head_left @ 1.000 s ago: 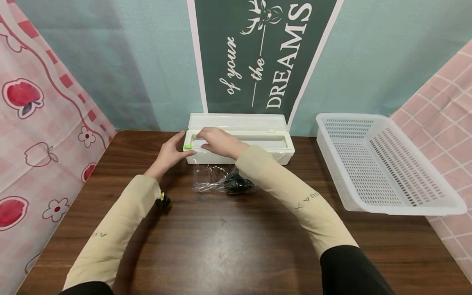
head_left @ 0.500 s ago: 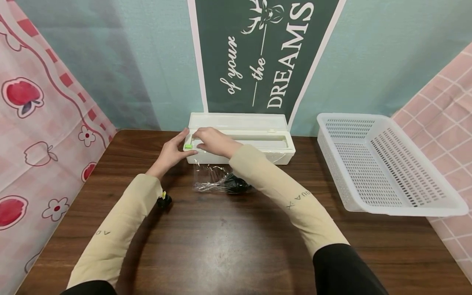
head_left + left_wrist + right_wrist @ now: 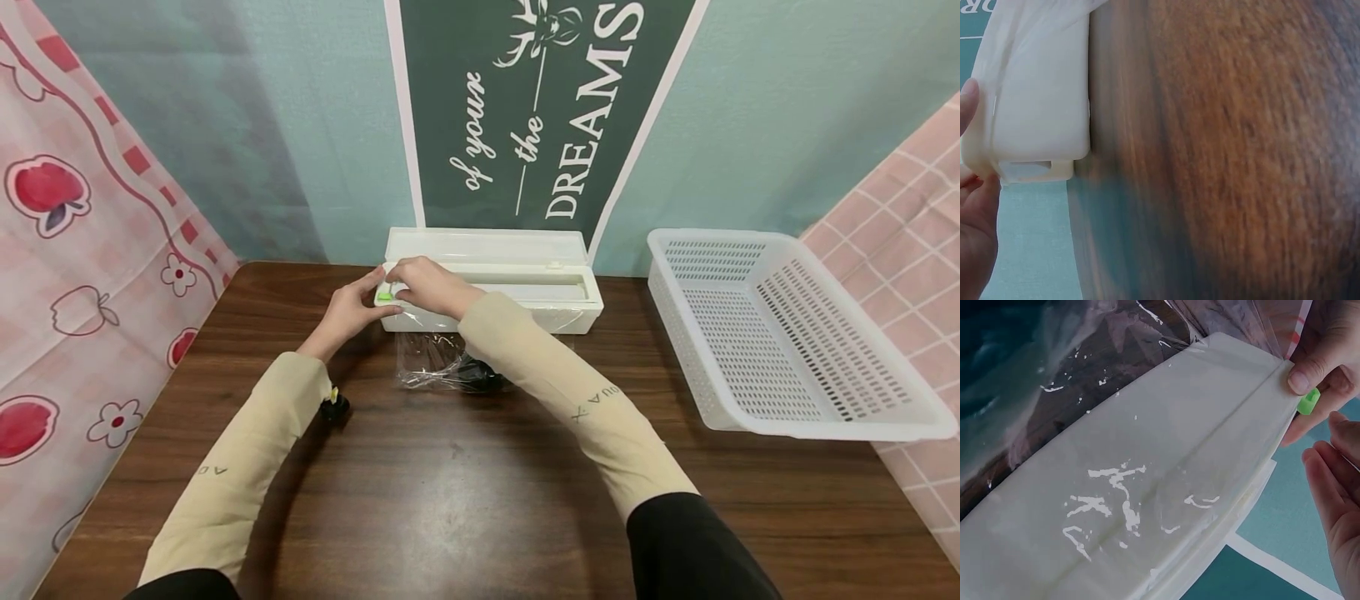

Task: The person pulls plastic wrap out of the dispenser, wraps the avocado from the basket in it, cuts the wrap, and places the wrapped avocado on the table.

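Note:
A white cling film dispenser (image 3: 525, 318) stands at the back of the table with its lid (image 3: 487, 244) raised. My left hand (image 3: 351, 308) grips its left end, thumb at the front top edge and fingers behind. A small green cutter slider (image 3: 385, 296) sits at that end, close to the left thumb in the right wrist view. My right hand (image 3: 435, 287) reaches over the left part of the dispenser, thumb and fingers slightly apart beside the slider; nothing shows between them (image 3: 1338, 487). Clear film (image 3: 431, 358) hangs from the dispenser's front onto the table.
A white perforated plastic basket (image 3: 780, 350) stands at the right of the wooden table (image 3: 450, 500). A dark shape shows through the film under the right cuff. Patterned cloths hang at the back (image 3: 300, 125) and on both sides.
My right hand has slid a little to the left, toward the green slider. My left hand keeps its grip on the dispenser's end.

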A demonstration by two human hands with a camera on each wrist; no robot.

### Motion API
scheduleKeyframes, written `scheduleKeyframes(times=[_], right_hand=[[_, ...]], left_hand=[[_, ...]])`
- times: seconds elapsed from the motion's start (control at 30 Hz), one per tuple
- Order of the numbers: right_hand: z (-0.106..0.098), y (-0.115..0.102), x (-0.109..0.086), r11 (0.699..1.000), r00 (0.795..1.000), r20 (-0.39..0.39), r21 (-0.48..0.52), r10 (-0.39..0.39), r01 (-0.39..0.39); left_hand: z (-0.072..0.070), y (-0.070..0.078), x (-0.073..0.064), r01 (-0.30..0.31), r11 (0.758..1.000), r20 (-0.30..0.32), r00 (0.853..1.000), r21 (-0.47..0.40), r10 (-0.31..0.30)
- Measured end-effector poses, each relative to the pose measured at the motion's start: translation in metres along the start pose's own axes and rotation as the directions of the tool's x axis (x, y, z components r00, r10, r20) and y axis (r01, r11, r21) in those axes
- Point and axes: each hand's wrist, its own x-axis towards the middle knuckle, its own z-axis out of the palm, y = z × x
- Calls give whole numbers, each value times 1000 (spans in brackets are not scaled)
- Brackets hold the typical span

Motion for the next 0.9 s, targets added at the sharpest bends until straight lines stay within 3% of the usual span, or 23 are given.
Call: scheduleKeyframes(times=[0.43,0.6,0.9], right_hand=[[7,-4,13,1000,999,35,29,3,-5],[12,-7,18,999,1000,25,44,0,-1],[17,-10,24,999,1000,6,-28,28,-28]], left_hand=[[-1,-1,-1,-72,996,-47,996,-61,69],[-1,-4,0,-87,996,-48,995,-27,85],[-1,-2,0,-119,993,-61,991,22,120]])
